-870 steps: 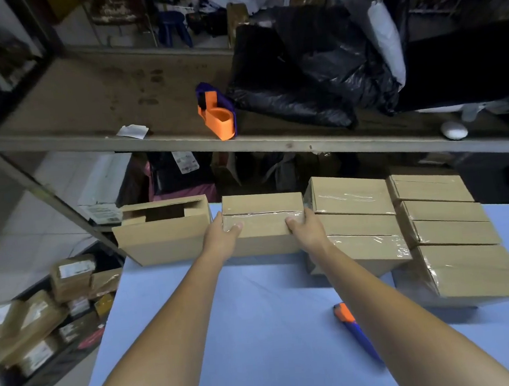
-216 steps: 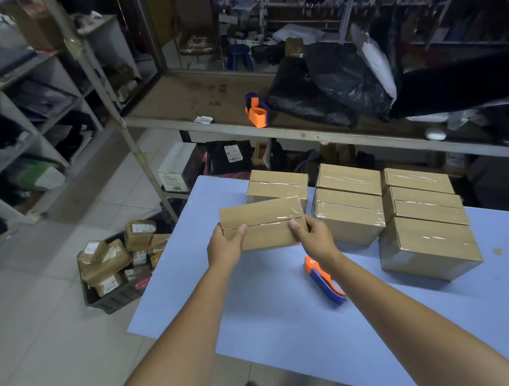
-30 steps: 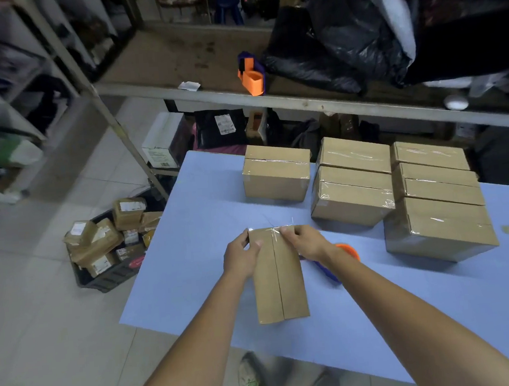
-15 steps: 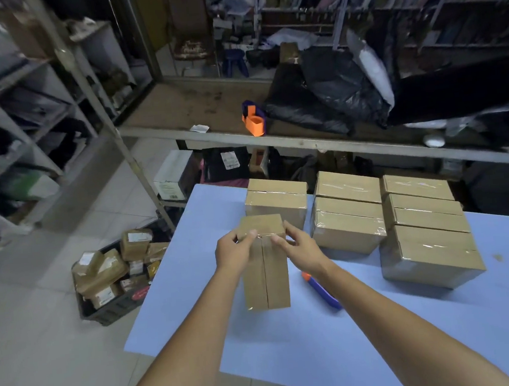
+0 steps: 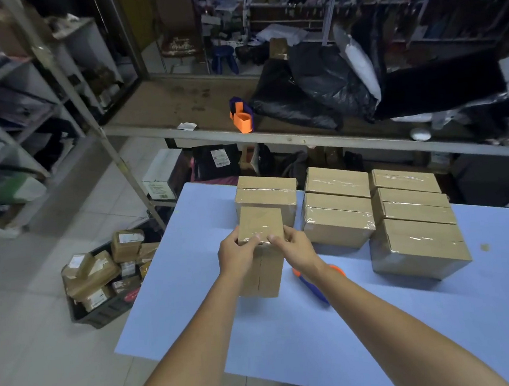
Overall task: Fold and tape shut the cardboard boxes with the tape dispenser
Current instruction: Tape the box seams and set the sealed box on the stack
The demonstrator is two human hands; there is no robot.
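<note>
Box (image 5: 259, 223): stood on end on table (image 5: 381, 320).
Left hand (image 5: 237, 256): gripped its top edge.
Right hand (image 5: 298, 249): gripped same edge.
Tape dispenser (image 5: 312, 289): lay beside it.

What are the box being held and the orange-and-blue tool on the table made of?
The box gripped by the left hand and right hand looks like matte brown cardboard; a faint sheen on top suggests clear glossy tape. The tape dispenser seems hard moulded plastic, going by its solid orange and blue colour, partly hidden by the forearm.
</note>
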